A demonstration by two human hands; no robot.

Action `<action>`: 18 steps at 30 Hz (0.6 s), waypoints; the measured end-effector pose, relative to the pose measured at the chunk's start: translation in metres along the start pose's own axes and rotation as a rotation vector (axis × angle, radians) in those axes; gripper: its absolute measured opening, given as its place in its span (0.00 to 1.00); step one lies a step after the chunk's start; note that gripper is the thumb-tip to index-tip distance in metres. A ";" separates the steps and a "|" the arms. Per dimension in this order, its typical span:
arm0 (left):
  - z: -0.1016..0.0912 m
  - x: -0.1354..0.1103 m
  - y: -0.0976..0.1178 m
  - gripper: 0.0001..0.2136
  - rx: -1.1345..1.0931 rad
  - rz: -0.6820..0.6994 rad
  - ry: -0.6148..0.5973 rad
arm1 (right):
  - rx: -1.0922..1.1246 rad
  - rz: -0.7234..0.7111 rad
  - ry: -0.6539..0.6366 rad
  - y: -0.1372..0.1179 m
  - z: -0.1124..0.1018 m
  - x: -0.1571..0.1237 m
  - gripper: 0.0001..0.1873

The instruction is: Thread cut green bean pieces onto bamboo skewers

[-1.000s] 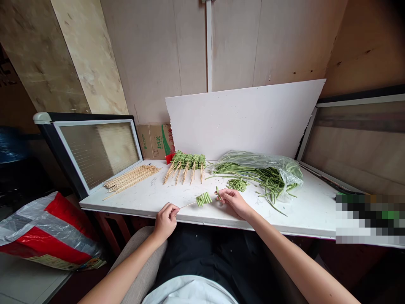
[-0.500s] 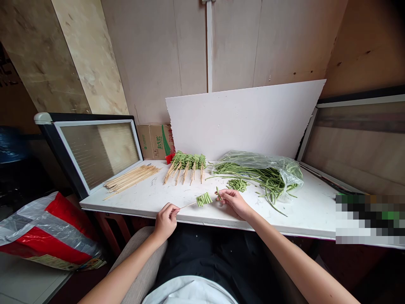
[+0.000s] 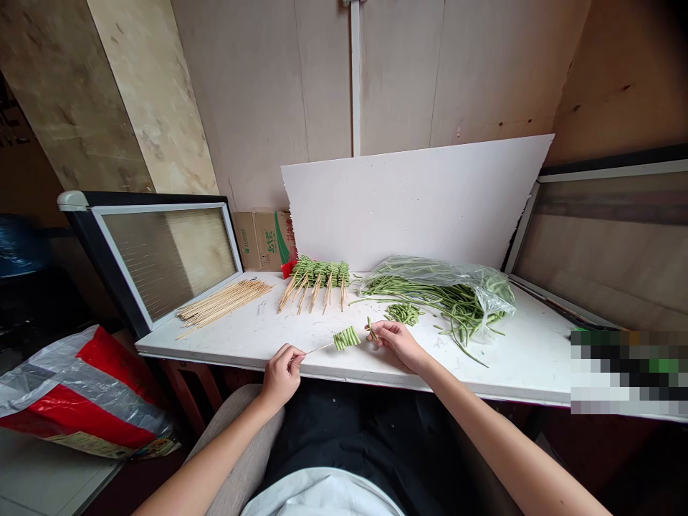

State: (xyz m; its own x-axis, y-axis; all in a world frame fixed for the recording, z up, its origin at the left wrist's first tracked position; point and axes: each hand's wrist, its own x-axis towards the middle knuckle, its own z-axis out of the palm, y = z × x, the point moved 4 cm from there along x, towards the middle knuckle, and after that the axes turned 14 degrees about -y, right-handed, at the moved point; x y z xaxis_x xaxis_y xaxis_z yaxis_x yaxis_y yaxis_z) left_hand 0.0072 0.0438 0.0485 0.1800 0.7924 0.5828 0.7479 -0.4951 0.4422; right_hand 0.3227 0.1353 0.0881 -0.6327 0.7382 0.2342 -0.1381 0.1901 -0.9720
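My left hand (image 3: 283,371) is closed around the bare end of a wooden skewer (image 3: 321,349), near the table's front edge. Several short green bean pieces (image 3: 347,338) are threaded side by side toward the skewer's other end. Just right of that end, my right hand (image 3: 395,342) pinches a single green bean piece (image 3: 370,329) between its fingers. Behind the right hand lies a small pile of cut green bean pieces (image 3: 404,313). Farther back, finished bean skewers (image 3: 321,276) are stacked with their bare sticks pointing toward me.
Loose bare skewers (image 3: 226,304) lie at the left of the white table (image 3: 258,342). Long green beans (image 3: 430,292) spill from a clear plastic bag (image 3: 486,287) at the right. A cardboard box (image 3: 261,240) stands at the back. Framed panels (image 3: 172,251) flank the table.
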 end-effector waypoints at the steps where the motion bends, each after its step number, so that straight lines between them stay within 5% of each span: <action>1: 0.000 0.000 0.000 0.10 0.000 -0.001 -0.002 | 0.001 -0.001 0.000 0.000 0.000 0.000 0.20; 18: 0.001 0.000 -0.001 0.09 -0.011 -0.006 -0.008 | 0.011 -0.001 -0.002 0.004 -0.002 0.001 0.18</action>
State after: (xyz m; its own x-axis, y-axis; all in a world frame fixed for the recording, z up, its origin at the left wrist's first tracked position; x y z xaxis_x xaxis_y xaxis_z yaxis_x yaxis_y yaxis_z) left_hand 0.0073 0.0446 0.0478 0.1808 0.7980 0.5748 0.7419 -0.4944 0.4530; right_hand 0.3230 0.1375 0.0845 -0.6339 0.7368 0.2350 -0.1468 0.1837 -0.9720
